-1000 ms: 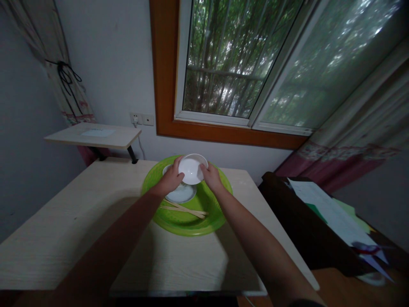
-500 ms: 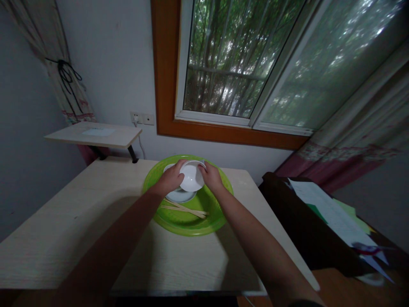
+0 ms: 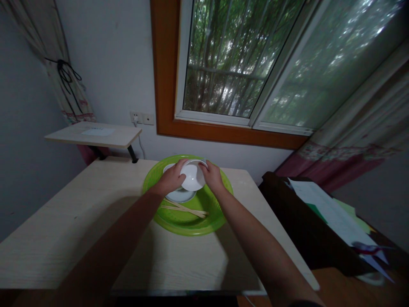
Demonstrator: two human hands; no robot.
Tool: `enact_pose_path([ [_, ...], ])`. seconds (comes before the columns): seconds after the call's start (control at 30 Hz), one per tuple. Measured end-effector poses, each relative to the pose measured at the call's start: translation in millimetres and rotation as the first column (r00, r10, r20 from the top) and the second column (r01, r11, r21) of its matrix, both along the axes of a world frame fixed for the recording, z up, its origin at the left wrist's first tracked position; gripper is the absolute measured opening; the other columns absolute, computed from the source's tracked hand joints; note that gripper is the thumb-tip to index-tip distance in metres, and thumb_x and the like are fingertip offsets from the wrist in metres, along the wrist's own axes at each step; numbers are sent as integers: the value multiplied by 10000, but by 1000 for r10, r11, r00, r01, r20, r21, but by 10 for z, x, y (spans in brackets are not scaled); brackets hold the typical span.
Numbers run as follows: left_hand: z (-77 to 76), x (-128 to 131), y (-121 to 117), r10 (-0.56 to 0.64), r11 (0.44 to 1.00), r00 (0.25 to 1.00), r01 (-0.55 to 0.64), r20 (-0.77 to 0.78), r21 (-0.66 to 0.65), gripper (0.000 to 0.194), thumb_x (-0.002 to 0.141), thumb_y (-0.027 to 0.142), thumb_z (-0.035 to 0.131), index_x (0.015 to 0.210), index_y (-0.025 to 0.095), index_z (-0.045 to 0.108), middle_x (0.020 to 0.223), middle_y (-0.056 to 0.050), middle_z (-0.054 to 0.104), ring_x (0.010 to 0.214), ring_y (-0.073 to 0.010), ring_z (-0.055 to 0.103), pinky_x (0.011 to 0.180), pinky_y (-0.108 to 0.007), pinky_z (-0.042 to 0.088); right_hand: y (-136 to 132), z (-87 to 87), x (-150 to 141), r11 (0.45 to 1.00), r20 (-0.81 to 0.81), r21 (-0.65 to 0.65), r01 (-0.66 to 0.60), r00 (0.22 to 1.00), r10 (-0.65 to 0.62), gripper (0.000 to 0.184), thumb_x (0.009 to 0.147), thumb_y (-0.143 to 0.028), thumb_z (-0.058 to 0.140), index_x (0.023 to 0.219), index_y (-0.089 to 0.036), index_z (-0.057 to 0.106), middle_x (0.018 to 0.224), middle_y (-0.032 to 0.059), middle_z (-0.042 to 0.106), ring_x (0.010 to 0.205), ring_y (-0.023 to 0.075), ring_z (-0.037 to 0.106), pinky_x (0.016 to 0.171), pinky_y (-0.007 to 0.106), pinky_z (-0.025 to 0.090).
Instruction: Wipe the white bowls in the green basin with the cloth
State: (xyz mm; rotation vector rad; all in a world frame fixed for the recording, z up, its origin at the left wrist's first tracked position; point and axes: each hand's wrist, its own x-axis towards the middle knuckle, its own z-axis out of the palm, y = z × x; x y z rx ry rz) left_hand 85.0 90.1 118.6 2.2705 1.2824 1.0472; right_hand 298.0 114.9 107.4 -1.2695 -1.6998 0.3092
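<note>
A white bowl point(image 3: 192, 178) is held tilted over the green basin point(image 3: 188, 229), its inside facing me. My left hand point(image 3: 172, 177) grips its left rim, thumb on the inside. My right hand point(image 3: 211, 175) closes on the right rim, with a small grey-blue patch point(image 3: 203, 161) by its fingers that I cannot make out. Below the bowl, a white plate point(image 3: 180, 196) lies in the basin, partly covered by the bowl and my left hand. Several pale chopsticks point(image 3: 185, 209) lie crossed in the basin nearer to me.
The basin stands on a light wooden table point(image 3: 96, 238) against the wall below a window. A small raised shelf point(image 3: 111, 138) with a paper on it stands at the back left. On the right, papers point(image 3: 329, 209) and scissors point(image 3: 367, 248) lie on a dark surface.
The bowl has tipped slightly more toward me between both hands. My right hand has shifted a little along the rim; the plate and chopsticks have stayed put.
</note>
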Motion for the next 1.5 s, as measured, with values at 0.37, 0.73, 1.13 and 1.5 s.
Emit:
enact_pose_path([
  [0.37,-33,35,23,-82,991,969,104,235,-82,721,821,188,510,1514,144,312,1491,-160,495,1324,-251,513,1146,-404,386,108,-94,7,989,-177,-138,58,981,-82,307,893,-449,548,891,-180,698,819,60,729,705,204,613,645,292,466],
  [0.73,-15,-19,6,-187,979,980,192,59,-74,697,723,97,463,1418,148,433,1406,-151,564,1308,-256,527,1144,-413,381,-24,11,-13,998,94,3,-55,994,54,160,902,-267,577,909,-207,725,894,59,756,802,217,660,755,312,495],
  [1.13,-5,29,2,-155,981,961,178,227,-80,643,837,244,534,1464,188,400,1452,-130,531,1331,-249,510,1160,-413,371,-12,31,-39,999,-178,-41,17,984,-24,244,884,-401,584,898,-197,717,862,52,755,773,218,651,716,302,496],
  [1.5,-22,-11,6,-158,982,974,172,164,-79,706,756,159,444,1460,152,388,1454,-146,526,1313,-243,518,1142,-399,385,-45,45,-20,999,-88,-37,-1,996,-2,233,902,-377,580,925,-193,721,888,62,753,789,224,656,736,316,485],
])
